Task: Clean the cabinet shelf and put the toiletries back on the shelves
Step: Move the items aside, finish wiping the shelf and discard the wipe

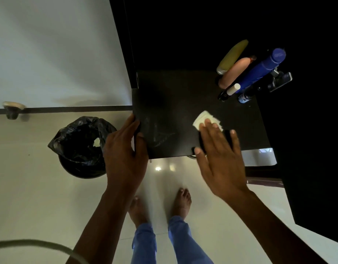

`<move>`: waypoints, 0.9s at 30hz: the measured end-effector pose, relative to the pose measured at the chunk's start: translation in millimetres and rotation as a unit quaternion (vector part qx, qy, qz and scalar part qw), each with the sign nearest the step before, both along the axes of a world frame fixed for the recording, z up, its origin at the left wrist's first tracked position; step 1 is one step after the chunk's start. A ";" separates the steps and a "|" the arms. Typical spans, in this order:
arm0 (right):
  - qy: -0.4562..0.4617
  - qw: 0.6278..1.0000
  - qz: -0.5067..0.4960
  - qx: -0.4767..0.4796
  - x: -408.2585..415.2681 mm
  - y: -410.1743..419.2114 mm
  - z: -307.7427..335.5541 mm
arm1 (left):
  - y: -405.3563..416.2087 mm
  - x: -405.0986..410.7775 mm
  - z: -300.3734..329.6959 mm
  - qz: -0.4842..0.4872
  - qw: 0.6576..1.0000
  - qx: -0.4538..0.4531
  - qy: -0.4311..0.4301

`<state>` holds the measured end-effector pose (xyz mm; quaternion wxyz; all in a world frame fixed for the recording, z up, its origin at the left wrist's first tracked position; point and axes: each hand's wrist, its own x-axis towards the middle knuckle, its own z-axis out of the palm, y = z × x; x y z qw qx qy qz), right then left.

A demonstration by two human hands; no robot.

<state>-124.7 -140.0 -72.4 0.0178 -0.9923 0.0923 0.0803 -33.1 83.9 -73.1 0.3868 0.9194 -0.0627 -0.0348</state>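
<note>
Shelf (175,103) flat, black, smeared; right hand (219,159) presses folded white tissue (202,119).

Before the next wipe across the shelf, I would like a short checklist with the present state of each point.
1. White tissue under the right hand fingers: ok, straight fingers press it flat.
2. Left hand steadies the shelf at its left edge: ok.
3. Smudges at the front left removed: not ok, streaks show.
4. Bottles clear of the wiping path: ok, grouped at the back right.
5. Bin within reach for the tissue: ok, open beside the shelf.
</note>
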 end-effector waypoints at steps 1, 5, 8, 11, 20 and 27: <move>-0.006 1.000 -0.025 0.003 3.5 -2.6 -0.6 | -1.0 -1.3 0.5 0.002 1.000 -0.023 0.002; -0.017 0.997 -0.065 0.033 15.4 20.8 -2.4 | -4.1 -2.6 5.0 0.033 0.993 -0.109 0.013; -0.004 0.997 0.016 0.078 11.4 52.7 -0.8 | -6.5 -3.2 13.3 0.080 0.967 -0.234 0.058; -0.012 0.985 0.128 0.118 8.5 79.1 -2.6 | -2.3 -4.2 10.6 0.141 0.943 -0.292 0.075; -0.001 0.964 0.262 0.039 113.0 63.1 1.9 | -3.3 -5.9 10.7 0.194 0.908 -0.361 0.087; -0.018 0.967 0.248 0.059 137.2 63.4 -3.4 | -5.0 -9.0 8.0 0.217 0.896 -0.376 0.098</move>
